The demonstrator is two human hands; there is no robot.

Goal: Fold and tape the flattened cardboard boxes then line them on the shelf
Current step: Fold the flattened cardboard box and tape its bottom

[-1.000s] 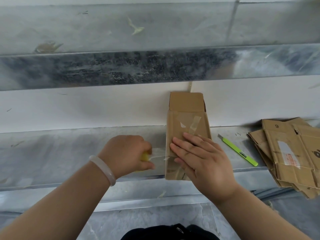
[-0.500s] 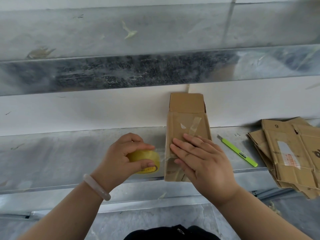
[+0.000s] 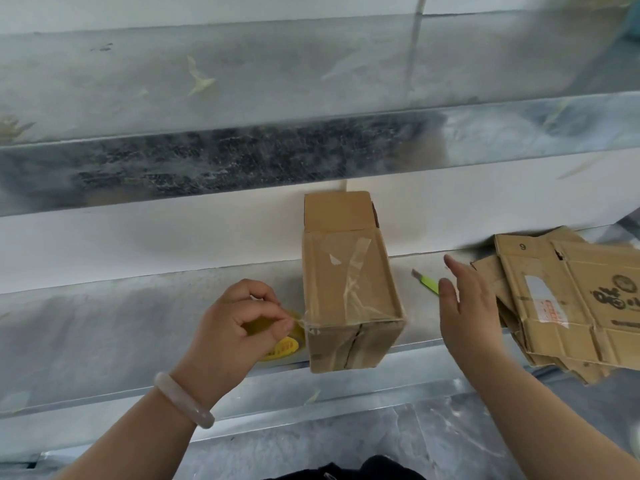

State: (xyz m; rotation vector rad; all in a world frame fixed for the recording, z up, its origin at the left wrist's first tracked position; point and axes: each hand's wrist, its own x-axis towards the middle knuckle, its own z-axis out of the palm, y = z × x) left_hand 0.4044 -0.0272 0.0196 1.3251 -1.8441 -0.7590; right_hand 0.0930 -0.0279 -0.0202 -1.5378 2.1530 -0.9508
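cardboard box (image 3: 349, 289) lies on the shelf (image 3: 104, 323); my left hand (image 3: 235, 327) grips the tape roll (image 3: 284, 346) beside it, my right hand (image 3: 467, 306) spread open by the cutter (image 3: 427, 281).

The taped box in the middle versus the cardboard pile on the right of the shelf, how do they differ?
The taped box is folded up into a box shape; the cardboard pile lies flat, several sheets stacked. The taped box has clear tape across its top and front seam; the cardboard pile's top sheet shows a white label, black print and a 9. Both are brown cardboard on the same metal shelf.
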